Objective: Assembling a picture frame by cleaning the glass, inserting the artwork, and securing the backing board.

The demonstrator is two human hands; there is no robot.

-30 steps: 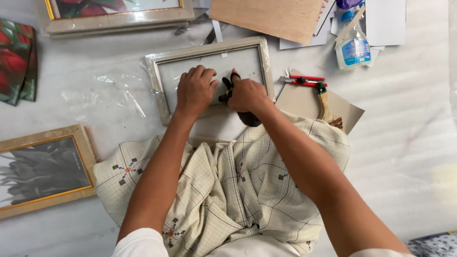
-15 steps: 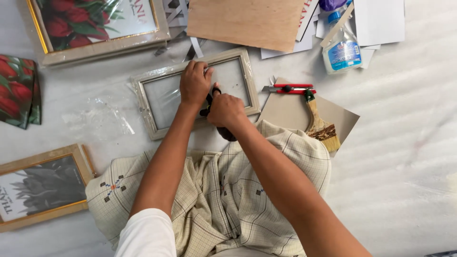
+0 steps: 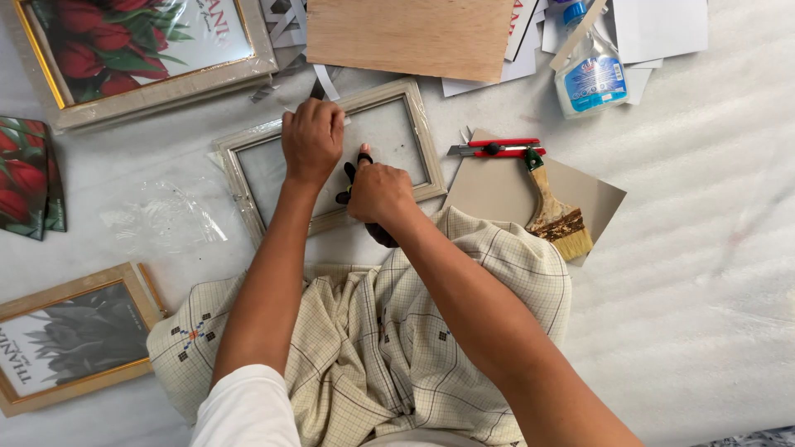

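In the head view, the left hand point(image 3: 312, 138) presses flat on the upper rail of the empty grey picture frame point(image 3: 426, 157), which lies on the white sheet between the knees and the plywood board point(image 3: 410, 37). The right hand point(image 3: 379, 192) is closed around a black-handled tool point(image 3: 348, 178), probably pliers, at the frame's glass. Steady downward pressure should keep the frame from sliding; short, controlled squeezes suit best.

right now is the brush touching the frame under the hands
No, the brush lies on a card right of the frame, apart from it.
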